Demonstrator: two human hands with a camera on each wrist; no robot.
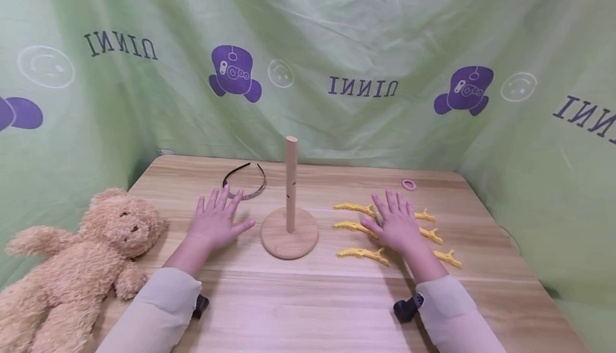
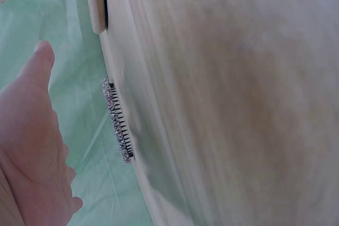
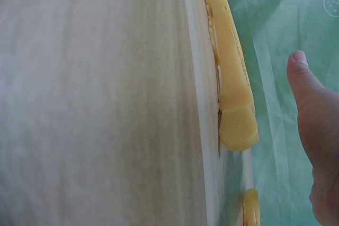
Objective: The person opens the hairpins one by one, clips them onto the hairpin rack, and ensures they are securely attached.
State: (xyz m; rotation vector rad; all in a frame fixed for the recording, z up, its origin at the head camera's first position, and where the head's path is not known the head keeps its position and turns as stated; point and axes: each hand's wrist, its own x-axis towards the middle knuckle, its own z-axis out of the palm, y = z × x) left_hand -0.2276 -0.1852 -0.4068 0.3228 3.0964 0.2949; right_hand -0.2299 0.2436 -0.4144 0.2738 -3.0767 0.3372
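My left hand (image 1: 215, 223) hovers above the table with its fingers spread, holding nothing. Just beyond its fingertips lies a black headband (image 1: 251, 194) with a glittery, toothed band, seen edge-on in the left wrist view. My right hand (image 1: 397, 225), likewise spread and holding nothing, is over several yellow hair clips. One clip (image 1: 362, 255) lies to its left and another clip (image 1: 447, 258) to its right; the hand hides parts of the middle ones. Between the hands, a wooden stand (image 1: 291, 187) rises upright from its round base (image 1: 289, 243).
A plush teddy bear (image 1: 72, 273) lies along the table's left side. Near the back right is a pink hair tie (image 1: 409, 185). Green printed cloth (image 1: 308, 48) hangs behind the wooden table (image 1: 298, 310) and along both sides.
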